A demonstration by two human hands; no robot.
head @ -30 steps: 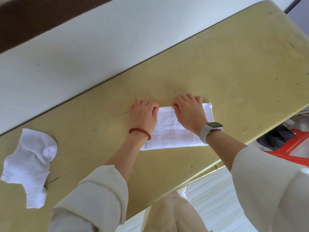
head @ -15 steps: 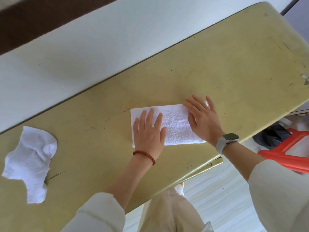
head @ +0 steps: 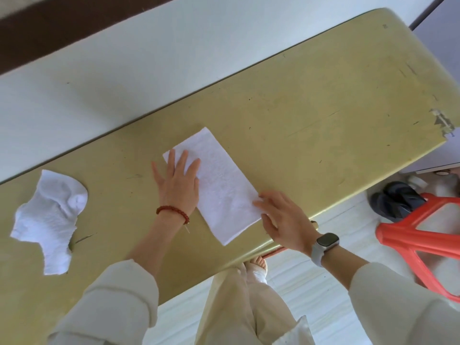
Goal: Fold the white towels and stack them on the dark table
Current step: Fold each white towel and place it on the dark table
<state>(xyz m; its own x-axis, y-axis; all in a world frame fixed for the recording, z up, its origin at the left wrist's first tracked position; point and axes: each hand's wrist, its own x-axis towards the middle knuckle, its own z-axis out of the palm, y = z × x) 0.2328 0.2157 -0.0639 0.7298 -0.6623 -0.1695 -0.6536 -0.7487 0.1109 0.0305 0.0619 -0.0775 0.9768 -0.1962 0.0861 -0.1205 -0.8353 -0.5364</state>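
The folded towel lies flat on the yellowish table near its front edge, its long axis running diagonally from far-left to near-right. The left hand presses flat, fingers straight, on its far-left end. The right hand touches the near-right edge with relaxed, extended fingers, gripping nothing.

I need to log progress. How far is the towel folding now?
Done: the white terry towel lies folded into a narrow rectangle on the yellow-green table. In hand: the left hand presses it flat; the right hand touches its edge. Left: the crumpled white towel, still unfolded. No stack visible.
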